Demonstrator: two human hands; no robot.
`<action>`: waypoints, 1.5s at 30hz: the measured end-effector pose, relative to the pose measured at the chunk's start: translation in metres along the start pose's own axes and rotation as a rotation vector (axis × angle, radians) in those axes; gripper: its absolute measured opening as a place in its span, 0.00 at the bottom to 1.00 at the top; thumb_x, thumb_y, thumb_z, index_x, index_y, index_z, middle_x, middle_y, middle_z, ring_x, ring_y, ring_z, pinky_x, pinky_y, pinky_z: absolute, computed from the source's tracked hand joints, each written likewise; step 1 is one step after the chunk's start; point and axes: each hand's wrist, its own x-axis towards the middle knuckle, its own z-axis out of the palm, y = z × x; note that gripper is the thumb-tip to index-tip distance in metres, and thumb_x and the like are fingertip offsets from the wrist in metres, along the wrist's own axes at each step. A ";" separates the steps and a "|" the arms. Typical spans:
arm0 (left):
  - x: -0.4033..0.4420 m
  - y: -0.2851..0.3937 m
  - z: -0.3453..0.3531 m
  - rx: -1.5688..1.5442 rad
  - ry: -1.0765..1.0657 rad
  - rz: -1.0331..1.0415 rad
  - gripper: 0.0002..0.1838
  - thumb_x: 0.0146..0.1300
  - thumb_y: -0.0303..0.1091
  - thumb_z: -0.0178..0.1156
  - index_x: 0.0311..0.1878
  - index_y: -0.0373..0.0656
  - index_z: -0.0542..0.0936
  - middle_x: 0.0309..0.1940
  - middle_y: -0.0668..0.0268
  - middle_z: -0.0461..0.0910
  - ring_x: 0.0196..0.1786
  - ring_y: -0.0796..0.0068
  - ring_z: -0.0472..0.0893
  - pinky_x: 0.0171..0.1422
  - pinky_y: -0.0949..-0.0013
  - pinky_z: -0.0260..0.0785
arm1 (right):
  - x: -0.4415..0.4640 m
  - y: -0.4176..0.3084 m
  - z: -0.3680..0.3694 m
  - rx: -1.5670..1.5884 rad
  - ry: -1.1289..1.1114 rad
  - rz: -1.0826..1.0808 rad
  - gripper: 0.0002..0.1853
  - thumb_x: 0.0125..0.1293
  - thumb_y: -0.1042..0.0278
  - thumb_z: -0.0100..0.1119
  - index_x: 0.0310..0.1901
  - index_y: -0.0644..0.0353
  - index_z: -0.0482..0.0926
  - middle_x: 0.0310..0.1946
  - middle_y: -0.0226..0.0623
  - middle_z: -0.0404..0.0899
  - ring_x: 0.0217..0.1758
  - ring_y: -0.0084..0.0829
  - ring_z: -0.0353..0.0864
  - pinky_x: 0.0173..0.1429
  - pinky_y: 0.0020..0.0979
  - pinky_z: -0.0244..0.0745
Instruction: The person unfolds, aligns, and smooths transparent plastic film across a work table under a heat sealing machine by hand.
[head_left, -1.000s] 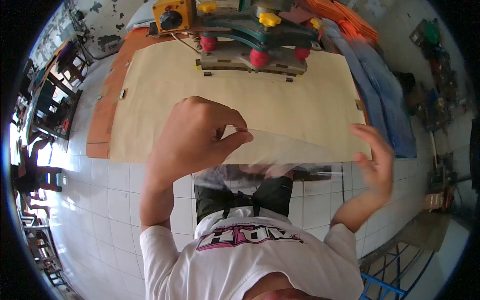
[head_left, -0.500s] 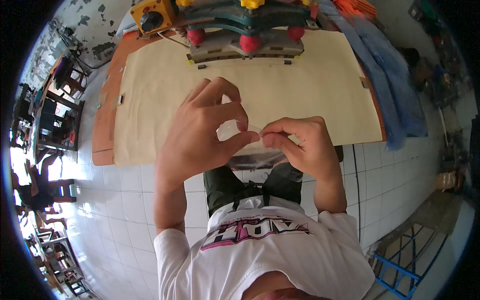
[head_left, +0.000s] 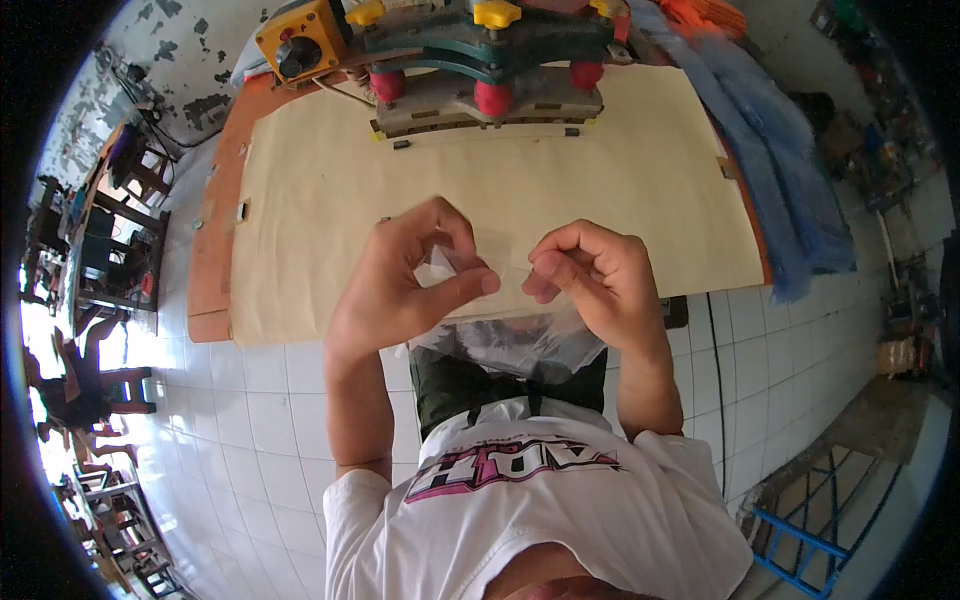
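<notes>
Head view: clear film [head_left: 510,343], one; hangs by the near edge of the tabletop [head_left: 210,285]; probably light, limp, slippery, best held at its upper edge. Left hand [head_left: 400,285]: pinches it. Right hand [head_left: 605,280]: likewise.

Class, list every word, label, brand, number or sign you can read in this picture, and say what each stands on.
White T-shirt, large chest print: stylised lettering, too distorted to quote with certainty.
White T-shirt, small line beside that print: too small to read.
Yellow control box: any markings around its black dial are too small to read.
Clear plastic film: no text visible.
</notes>
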 end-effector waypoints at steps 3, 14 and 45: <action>-0.001 0.008 0.004 -0.206 0.071 -0.207 0.19 0.55 0.16 0.69 0.46 0.36 0.70 0.33 0.69 0.77 0.36 0.77 0.84 0.38 0.74 0.73 | 0.000 0.000 0.001 0.010 0.008 0.025 0.07 0.73 0.73 0.56 0.42 0.70 0.78 0.31 0.36 0.83 0.34 0.23 0.85 0.36 0.25 0.81; -0.001 0.017 0.009 -0.058 0.050 -0.180 0.24 0.54 0.16 0.68 0.49 0.36 0.65 0.25 0.61 0.82 0.31 0.73 0.84 0.35 0.73 0.75 | 0.003 -0.003 0.012 -0.078 0.022 -0.030 0.09 0.69 0.68 0.63 0.35 0.66 0.80 0.25 0.34 0.82 0.27 0.17 0.79 0.32 0.22 0.74; -0.017 0.003 0.010 -0.016 0.119 -0.198 0.21 0.54 0.18 0.68 0.46 0.39 0.68 0.24 0.65 0.83 0.31 0.81 0.81 0.41 0.76 0.66 | 0.001 0.019 -0.040 -0.663 0.710 -0.122 0.14 0.71 0.67 0.55 0.26 0.62 0.72 0.14 0.33 0.65 0.18 0.20 0.69 0.24 0.32 0.65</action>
